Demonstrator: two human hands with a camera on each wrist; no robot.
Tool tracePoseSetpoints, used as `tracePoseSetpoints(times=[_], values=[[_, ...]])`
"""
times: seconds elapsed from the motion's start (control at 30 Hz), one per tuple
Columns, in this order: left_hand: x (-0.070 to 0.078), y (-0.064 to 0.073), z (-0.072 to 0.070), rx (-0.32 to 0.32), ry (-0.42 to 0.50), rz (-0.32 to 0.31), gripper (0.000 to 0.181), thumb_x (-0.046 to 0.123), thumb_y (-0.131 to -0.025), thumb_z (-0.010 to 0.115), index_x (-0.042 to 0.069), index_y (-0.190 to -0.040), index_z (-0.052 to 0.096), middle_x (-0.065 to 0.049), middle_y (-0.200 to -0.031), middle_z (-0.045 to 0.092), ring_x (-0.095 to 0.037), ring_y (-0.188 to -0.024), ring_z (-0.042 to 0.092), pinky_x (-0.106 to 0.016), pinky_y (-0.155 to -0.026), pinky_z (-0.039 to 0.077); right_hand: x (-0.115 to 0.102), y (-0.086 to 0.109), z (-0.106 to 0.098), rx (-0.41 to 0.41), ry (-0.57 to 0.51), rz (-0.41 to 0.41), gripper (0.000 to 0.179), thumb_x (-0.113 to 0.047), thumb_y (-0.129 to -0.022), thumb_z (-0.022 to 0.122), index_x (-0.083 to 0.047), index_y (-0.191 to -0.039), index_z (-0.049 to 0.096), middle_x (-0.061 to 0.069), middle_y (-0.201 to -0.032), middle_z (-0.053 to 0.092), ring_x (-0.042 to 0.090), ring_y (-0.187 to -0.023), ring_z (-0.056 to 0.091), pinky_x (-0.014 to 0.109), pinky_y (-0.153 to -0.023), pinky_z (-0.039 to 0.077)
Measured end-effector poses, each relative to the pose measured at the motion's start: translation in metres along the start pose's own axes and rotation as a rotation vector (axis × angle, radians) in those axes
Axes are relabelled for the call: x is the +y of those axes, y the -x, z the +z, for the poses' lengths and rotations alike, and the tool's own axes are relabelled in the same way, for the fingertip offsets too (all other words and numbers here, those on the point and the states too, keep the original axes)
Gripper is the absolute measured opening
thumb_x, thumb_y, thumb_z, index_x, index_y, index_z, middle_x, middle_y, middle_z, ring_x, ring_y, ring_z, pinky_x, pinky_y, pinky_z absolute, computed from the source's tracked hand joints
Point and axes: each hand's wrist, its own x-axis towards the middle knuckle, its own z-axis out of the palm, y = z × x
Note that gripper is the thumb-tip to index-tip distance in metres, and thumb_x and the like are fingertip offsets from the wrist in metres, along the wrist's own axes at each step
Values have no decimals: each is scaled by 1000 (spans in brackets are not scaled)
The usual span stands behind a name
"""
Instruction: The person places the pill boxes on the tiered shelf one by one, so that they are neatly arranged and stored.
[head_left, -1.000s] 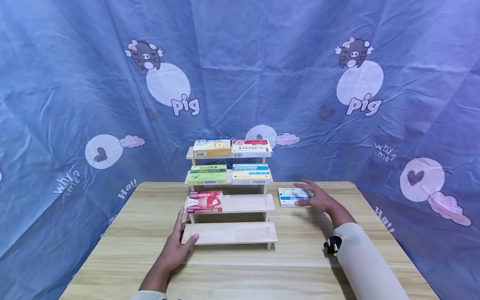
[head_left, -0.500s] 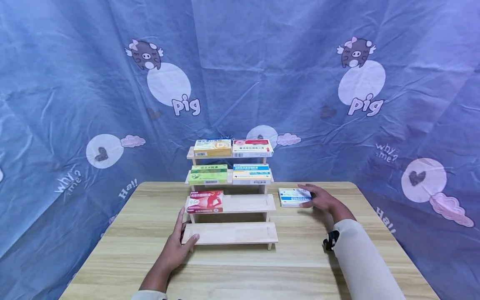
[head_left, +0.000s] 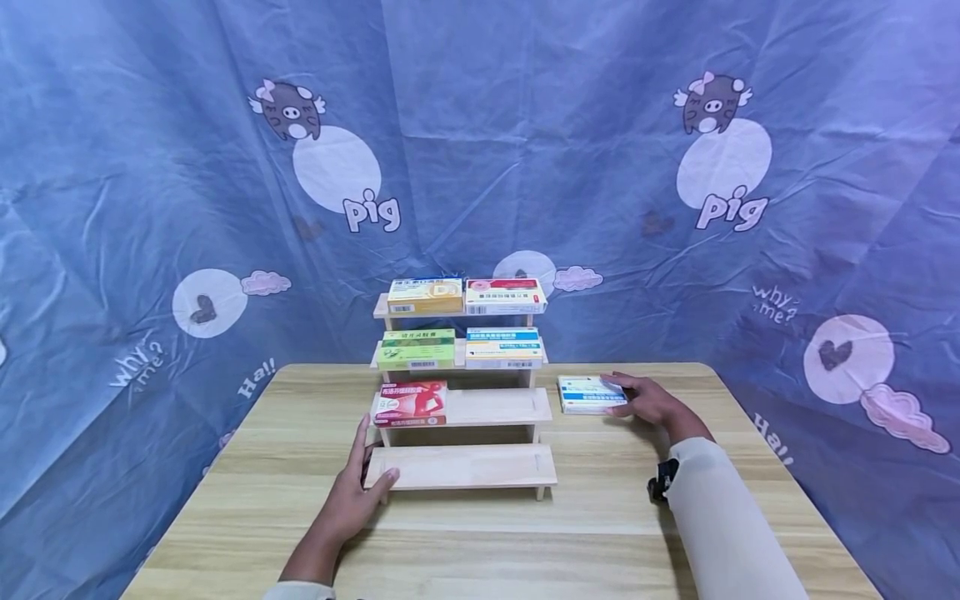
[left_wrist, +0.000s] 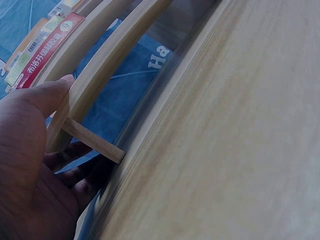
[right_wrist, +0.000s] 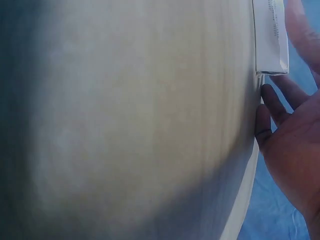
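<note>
At the left end of a stepped wooden display stand (head_left: 465,467), my left hand (head_left: 348,492) grips the lowest board. Its thumb (left_wrist: 62,87) lies on top and the other fingers are below, by the short leg, in the left wrist view. To the stand's right, a white and blue medicine box (head_left: 583,395) lies flat on the table. My right hand (head_left: 651,402) pinches its right end, thumb at the front edge and a finger at the back edge. In the right wrist view that box (right_wrist: 271,40) shows only partly, beside the right hand (right_wrist: 295,135).
On the third tier down sits a red medicine box (head_left: 410,403), at the left. Above it are a green box (head_left: 415,348) and a blue-white box (head_left: 502,347). A yellow box (head_left: 424,296) and a red-white box (head_left: 504,296) top the stand. Behind the table (head_left: 450,550) hangs a blue cloth (head_left: 465,150).
My right hand has lowered and drawn slightly right to the box's end, its thumb and finger closing on the edges. The left hand stays on the stand.
</note>
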Motion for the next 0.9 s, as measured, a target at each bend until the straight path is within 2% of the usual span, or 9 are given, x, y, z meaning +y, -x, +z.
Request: tracePoseSetpoints(times=[0.37,0.57,0.9], values=[[1,0,0,0,-1,3,103,30,-107,73,39,-177,-3,-28,-167,49,-47,-152,53,-67,-128,34,-1,5,-1,30,-12,-18,76,-8,-88,90,-1,-155,57,41,-169,31,63,-159,24,73,-129,24],[1,1,0,5,-17,5,103,31,-107,73,37,-177,-3,-27,-167,49,-47,-153,52,-68,-128,33,2,5,0,37,8,-9,72,-10,-89,91,-2,-153,59,40,-169,31,64,-158,27,73,-128,28],[0,0,1,4,-14,3,103,32,-107,73,38,-177,-3,-27,-167,50,-47,-153,51,-68,-128,32,3,5,-3,28,29,18,73,-20,-90,90,-6,-155,59,39,-171,26,64,-159,20,75,-128,23]])
